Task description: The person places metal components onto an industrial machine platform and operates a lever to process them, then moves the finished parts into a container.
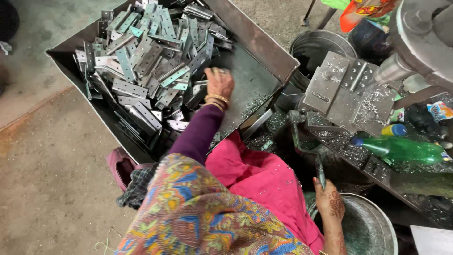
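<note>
My left hand (pixel 219 82), bangles on its wrist, reaches into a large metal tray (pixel 257 35) on the floor. Its fingers curl down onto the edge of a heap of flat grey metal hinges (pixel 146 61); whether they grip one is hidden. The tray's right part is bare metal with some shavings. My right hand (pixel 329 200), patterned with henna, is closed around the lower end of a bent metal lever (pixel 306 146) that runs up to a machine fixture of steel plates (pixel 344 92).
A round metal bucket (pixel 321 45) stands behind the fixture, and another (pixel 368 226) sits under my right hand. A green plastic bottle (pixel 401 148) lies on the shaving-covered machine bed. My pink clothing (pixel 264 179) and a shoe (pixel 121 165) lie near the tray.
</note>
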